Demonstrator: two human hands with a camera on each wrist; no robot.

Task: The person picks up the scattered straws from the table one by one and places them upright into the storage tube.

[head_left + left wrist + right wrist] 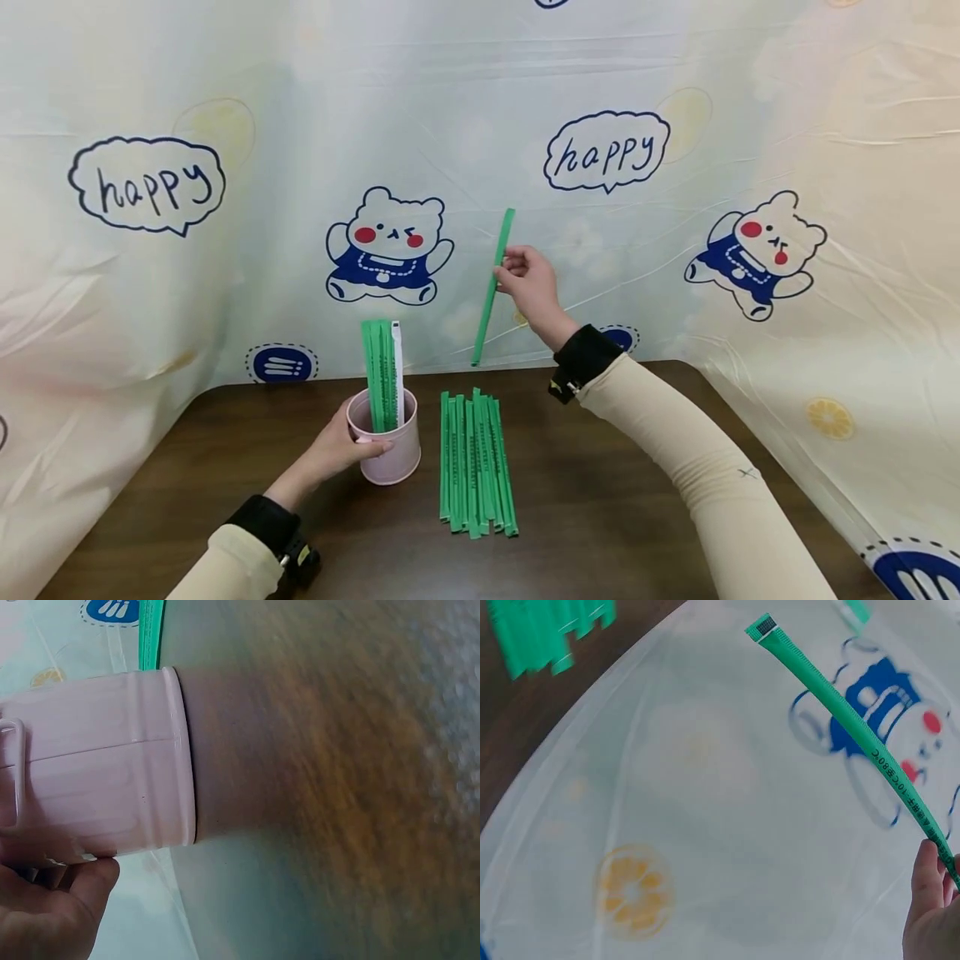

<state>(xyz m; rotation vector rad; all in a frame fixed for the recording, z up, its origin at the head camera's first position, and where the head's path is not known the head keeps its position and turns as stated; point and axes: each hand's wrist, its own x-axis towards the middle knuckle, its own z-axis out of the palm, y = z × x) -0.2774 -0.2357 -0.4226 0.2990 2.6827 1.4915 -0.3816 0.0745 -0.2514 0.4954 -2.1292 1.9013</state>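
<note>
My right hand point(534, 287) pinches one straw in a long green wrapper point(492, 292), raised above the table's far edge and slightly tilted. In the right wrist view, small dark print runs along this wrapped straw point(847, 718), and its sealed end points away from the fingers. Low on the left, my left hand point(337, 450) grips a pink metal cup point(393, 462) at its side, thumb across the front. Several green wrapped straws point(378, 367) stand upright in the cup beside a white one point(398, 358). The left wrist view shows the cup's wall point(97, 765) and base close up.
Right of the cup, a bundle of several green wrapped straws point(476, 467) lies side by side on the dark wooden table point(600, 517). Behind the table hangs a pale cloth point(480, 108) printed with bears and lettering, which also runs down both sides.
</note>
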